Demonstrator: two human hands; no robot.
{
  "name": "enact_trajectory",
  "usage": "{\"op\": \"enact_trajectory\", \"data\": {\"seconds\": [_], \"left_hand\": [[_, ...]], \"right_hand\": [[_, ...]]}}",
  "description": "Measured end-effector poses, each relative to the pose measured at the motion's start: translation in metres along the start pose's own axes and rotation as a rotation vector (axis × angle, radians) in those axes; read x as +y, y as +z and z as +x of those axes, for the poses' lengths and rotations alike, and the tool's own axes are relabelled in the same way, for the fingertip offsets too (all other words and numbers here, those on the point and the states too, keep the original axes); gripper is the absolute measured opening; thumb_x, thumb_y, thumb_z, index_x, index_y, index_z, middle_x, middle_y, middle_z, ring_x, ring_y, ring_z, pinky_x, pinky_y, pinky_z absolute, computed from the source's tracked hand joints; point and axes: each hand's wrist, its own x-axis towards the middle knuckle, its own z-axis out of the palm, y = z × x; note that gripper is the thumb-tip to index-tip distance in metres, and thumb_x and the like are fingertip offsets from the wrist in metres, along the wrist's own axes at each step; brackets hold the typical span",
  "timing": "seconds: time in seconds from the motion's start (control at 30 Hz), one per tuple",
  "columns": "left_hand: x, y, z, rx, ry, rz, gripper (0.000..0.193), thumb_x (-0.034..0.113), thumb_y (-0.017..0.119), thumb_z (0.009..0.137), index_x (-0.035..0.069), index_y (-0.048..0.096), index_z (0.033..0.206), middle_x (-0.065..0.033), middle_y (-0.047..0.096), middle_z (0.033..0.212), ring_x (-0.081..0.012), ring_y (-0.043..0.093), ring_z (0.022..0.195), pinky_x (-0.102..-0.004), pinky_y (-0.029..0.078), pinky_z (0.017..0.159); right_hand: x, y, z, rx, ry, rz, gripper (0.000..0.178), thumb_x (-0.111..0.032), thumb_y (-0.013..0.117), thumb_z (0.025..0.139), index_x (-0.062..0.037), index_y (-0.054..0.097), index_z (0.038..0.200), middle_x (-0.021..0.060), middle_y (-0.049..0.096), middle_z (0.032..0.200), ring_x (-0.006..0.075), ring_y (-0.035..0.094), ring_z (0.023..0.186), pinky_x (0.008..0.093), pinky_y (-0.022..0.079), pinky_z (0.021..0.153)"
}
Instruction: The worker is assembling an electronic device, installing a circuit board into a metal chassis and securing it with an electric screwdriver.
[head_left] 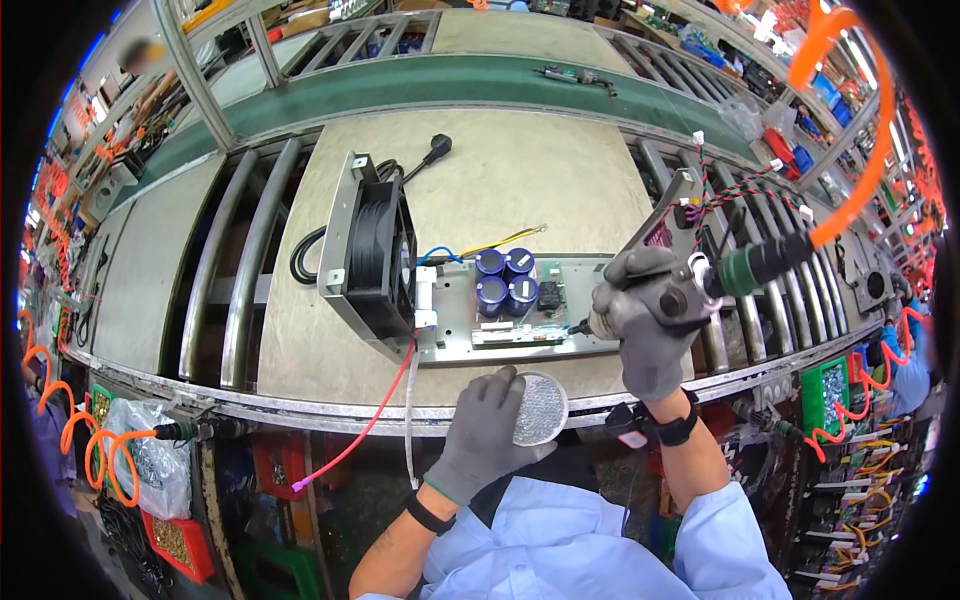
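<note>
My right hand [650,320], in a grey glove, is wrapped round an air screwdriver [680,296]. Its narrow tip points left, at the near right edge of a circuit board [548,272]; whether it touches a screw is too small to tell. Several dark blue capacitors [505,282] stand on that board, which sits on a metal chassis [590,285]. At the bench's near edge my gloved left hand [488,430] grips a round dish [540,408] filled with small silvery pieces. A black fan [382,262] stands upright in the chassis's left end.
An orange coiled hose [868,170] runs from the screwdriver to the upper right. Metal rollers [222,270] flank the pale work board [500,160]. A black plug [438,148] lies behind the fan, and a red wire [372,425] hangs over the front edge. Another tool [578,77] rests on the green belt.
</note>
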Motion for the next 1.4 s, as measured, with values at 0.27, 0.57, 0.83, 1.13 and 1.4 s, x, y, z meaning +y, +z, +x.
{"op": "enact_trajectory", "data": {"seconds": [0.27,0.57,0.83,1.13,1.4], "left_hand": [[0.001,-0.001,0.001,0.001,-0.013,0.002,0.086,0.043,0.089,0.057,-0.002,0.055,0.121,-0.0213,0.055,0.125,-0.0407,0.054,0.109,-0.0486,0.047,0.096],[-0.001,0.0,0.002,-0.002,-0.009,0.0,0.086,0.042,0.089,0.056,-0.002,0.055,0.121,-0.0216,0.055,0.125,-0.0404,0.055,0.108,-0.0485,0.047,0.096],[-0.001,0.001,0.0,0.024,-0.012,0.002,0.088,0.039,0.091,0.055,-0.003,0.054,0.122,-0.023,0.055,0.128,-0.0399,0.054,0.11,-0.048,0.047,0.096],[-0.004,0.007,-0.005,0.067,-0.005,-0.077,0.084,0.036,0.093,0.054,-0.003,0.055,0.118,-0.024,0.055,0.128,-0.0394,0.055,0.111,-0.0474,0.047,0.097],[-0.007,0.006,-0.004,0.088,0.008,-0.107,0.08,0.035,0.092,0.056,-0.002,0.056,0.117,-0.0214,0.055,0.119,-0.04,0.056,0.107,-0.0482,0.048,0.093]], "right_hand": [[0.013,0.0,0.012,-0.013,0.009,-0.147,0.034,0.014,0.064,0.073,-0.0019,0.059,0.103,0.009,0.065,0.092,0.0122,0.063,0.077,0.0253,0.054,0.066],[0.015,-0.003,0.012,-0.004,0.07,-0.136,0.026,0.009,0.066,0.074,-0.0019,0.061,0.097,0.005,0.064,0.088,0.0111,0.061,0.078,0.025,0.051,0.066],[0.003,0.011,0.002,-0.008,0.031,-0.073,0.026,0.011,0.065,0.076,-0.0024,0.059,0.097,0.0047,0.064,0.088,0.0115,0.061,0.079,0.0263,0.052,0.068],[0.024,0.023,-0.049,-0.218,0.092,0.11,0.033,0.012,0.061,0.082,-0.001,0.057,0.112,0.009,0.063,0.101,0.0104,0.062,0.087,0.0267,0.053,0.075],[0.044,0.023,-0.051,-0.228,0.099,-0.023,0.029,0.011,0.063,0.081,-0.0014,0.059,0.107,0.0064,0.064,0.096,0.0091,0.061,0.078,0.0257,0.053,0.066]]}}
